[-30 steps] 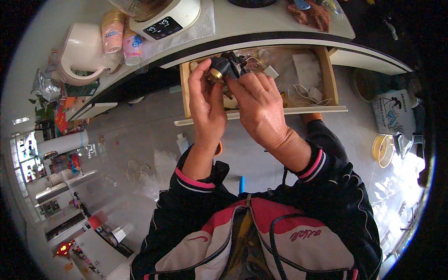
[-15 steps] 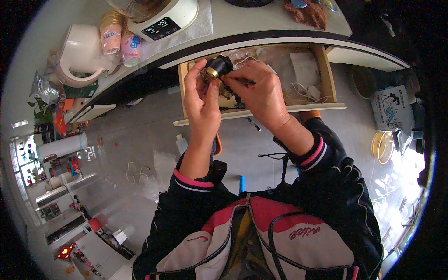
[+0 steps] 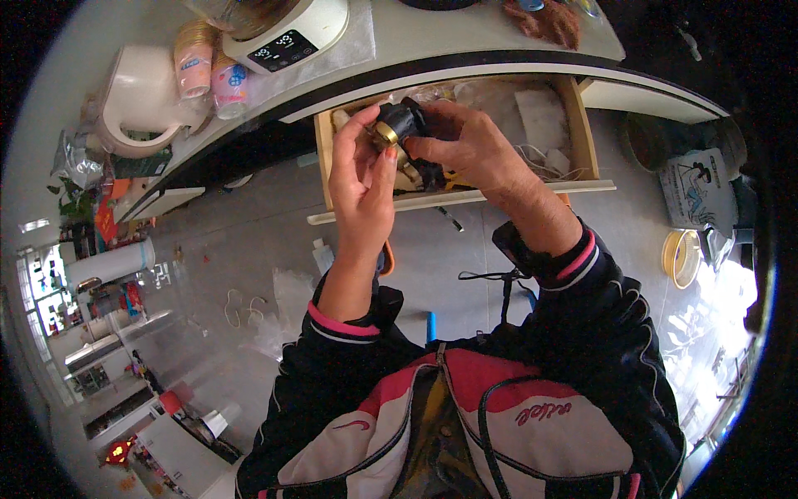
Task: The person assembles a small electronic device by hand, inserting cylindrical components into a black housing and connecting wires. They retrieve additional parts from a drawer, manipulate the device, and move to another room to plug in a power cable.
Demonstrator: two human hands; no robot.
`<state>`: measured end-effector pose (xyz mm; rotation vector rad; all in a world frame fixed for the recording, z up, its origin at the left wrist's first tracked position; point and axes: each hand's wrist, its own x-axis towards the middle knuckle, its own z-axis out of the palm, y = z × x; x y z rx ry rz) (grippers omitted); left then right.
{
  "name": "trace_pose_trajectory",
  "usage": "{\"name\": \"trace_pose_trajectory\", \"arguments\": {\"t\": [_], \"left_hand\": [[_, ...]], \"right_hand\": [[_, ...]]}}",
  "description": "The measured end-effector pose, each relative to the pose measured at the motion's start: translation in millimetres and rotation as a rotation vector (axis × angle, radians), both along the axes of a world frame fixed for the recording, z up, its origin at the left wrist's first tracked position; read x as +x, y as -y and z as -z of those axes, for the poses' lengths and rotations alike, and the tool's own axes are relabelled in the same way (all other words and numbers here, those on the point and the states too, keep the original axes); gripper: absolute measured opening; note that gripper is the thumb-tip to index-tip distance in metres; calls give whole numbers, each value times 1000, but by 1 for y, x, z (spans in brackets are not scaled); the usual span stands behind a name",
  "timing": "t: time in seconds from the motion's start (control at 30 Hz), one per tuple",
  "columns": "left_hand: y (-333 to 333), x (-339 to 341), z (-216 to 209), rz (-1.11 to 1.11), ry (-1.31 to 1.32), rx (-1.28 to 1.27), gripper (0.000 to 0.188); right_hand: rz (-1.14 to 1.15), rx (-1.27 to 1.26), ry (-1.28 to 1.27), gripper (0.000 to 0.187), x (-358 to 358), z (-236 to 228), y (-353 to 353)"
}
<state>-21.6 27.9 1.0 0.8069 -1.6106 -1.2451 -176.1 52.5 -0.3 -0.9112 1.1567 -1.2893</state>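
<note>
Over the open drawer point(image 3: 532, 190), a black cylindrical object with a shiny brass-coloured ring point(image 3: 401, 123) is held between both hands; its exact kind does not show. The fingers and thumb of my left hand point(image 3: 362, 175) close around its ringed left end. From the other side, my right hand point(image 3: 475, 148) grips the black part with its thumb and fingers, hiding some of it. Below the object, dark and brass-coloured items in the drawer are partly covered by the hands. Crumpled clear plastic, a white packet point(image 3: 540, 115) and a white cable point(image 3: 544, 160) lie farther right inside.
On the worktop above the drawer stand a white appliance with a display point(image 3: 287, 48), stacked paper cups point(image 3: 194, 62) and a white jug point(image 3: 137, 100). A brown cloth point(image 3: 544, 25) lies at the back right. A yellow basket point(image 3: 682, 258) sits on the floor at right.
My right hand has shifted from pinching near small orange-red and green bits to gripping the black cylinder's side. The cylinder has moved slightly right; my left hand keeps its hold.
</note>
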Motion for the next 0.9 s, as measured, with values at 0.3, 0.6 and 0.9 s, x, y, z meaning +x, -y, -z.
{"name": "trace_pose_trajectory", "arguments": {"t": [0.3, 0.6, 0.9], "left_hand": [[0, -4, 7, 13, -60, 100, 40], [3, 1, 4, 7, -179, 263, 42], [2, 10, 4, 44, -160, 283, 46]], "right_hand": [[-24, 22, -27, 59, -3, 12, -3], [42, 54, 42, 56, 10, 3, -7], [21, 118, 183, 53, 18, 12, -5]]}}
